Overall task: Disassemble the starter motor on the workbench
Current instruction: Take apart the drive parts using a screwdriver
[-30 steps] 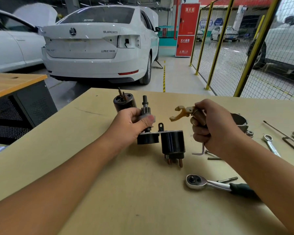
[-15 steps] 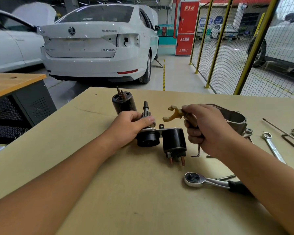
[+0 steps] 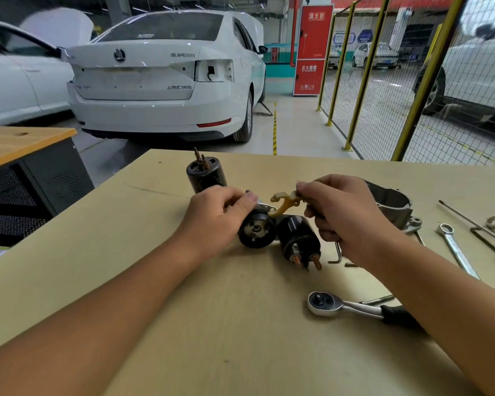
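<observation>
Left hand [image 3: 216,221] is wrapped round the drive gear assembly [image 3: 257,230], thumb on top, tipping it so its round black end faces the camera, low over the workbench [image 3: 155,324]. Right hand [image 3: 345,215] is curled round the yellowish shift fork [image 3: 283,202], pinching its stem so the forked end points left, right above the gap between the drive gear assembly and the solenoid [image 3: 299,238]. The solenoid lies on its side just right of the assembly, its copper terminals pointing near-right (whether the two black bodies touch, I cannot tell). Behind the left hand stands the upright black motor body [image 3: 205,174], terminals sticking up. Far right of the right hand sits the grey metal housing [image 3: 392,205]. An Allen key [image 3: 337,254] lies partly under the right wrist. Nearer, the ratchet wrench [image 3: 346,305] rests flat, head to the left. Out on the right, a ring spanner [image 3: 455,250] lies flat. Beyond the bench, a white car [image 3: 160,75] sits parked, tail toward us
</observation>
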Motion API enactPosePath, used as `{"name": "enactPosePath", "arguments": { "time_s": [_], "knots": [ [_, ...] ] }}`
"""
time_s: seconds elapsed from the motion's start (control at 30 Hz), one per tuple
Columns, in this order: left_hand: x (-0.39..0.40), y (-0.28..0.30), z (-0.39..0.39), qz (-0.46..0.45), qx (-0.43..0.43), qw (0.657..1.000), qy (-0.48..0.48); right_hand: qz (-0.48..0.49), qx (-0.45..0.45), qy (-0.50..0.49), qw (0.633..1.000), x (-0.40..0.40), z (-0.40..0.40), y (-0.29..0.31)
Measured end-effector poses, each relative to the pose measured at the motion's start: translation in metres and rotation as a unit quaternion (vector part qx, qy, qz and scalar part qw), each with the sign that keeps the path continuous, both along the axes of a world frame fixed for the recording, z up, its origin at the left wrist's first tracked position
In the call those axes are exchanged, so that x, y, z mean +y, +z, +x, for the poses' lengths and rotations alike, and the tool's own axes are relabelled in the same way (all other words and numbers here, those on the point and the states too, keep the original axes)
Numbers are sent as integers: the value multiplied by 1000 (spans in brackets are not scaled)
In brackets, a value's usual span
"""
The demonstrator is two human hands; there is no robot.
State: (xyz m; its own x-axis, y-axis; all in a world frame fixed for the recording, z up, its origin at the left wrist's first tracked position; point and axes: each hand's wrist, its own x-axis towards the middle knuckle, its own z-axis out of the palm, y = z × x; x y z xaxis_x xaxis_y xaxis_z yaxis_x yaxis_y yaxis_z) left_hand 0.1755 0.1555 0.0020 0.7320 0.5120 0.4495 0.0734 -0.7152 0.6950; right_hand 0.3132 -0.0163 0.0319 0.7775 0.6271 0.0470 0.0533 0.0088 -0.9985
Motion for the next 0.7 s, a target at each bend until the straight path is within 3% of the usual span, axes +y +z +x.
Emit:
{"name": "enactPosePath", "arguments": {
  "time_s": [0.1, 0.23, 0.57, 0.7],
  "knots": [
    [-11, 9, -4, 74, -89, 992, -50, 13, -46, 4, 999, 0, -4, 5],
    [-25, 11, -5, 153, -124, 977, -86, 9, -126, 5, 992, -2, -10, 12],
    [-29, 13, -7, 64, -165, 977, -119, 10, -165, 54, 985, -7, -18, 21],
    [-30, 14, -6, -43, -158, 976, -140, 13, -128, 89, 988, -7, -17, 22]
  ]
}}
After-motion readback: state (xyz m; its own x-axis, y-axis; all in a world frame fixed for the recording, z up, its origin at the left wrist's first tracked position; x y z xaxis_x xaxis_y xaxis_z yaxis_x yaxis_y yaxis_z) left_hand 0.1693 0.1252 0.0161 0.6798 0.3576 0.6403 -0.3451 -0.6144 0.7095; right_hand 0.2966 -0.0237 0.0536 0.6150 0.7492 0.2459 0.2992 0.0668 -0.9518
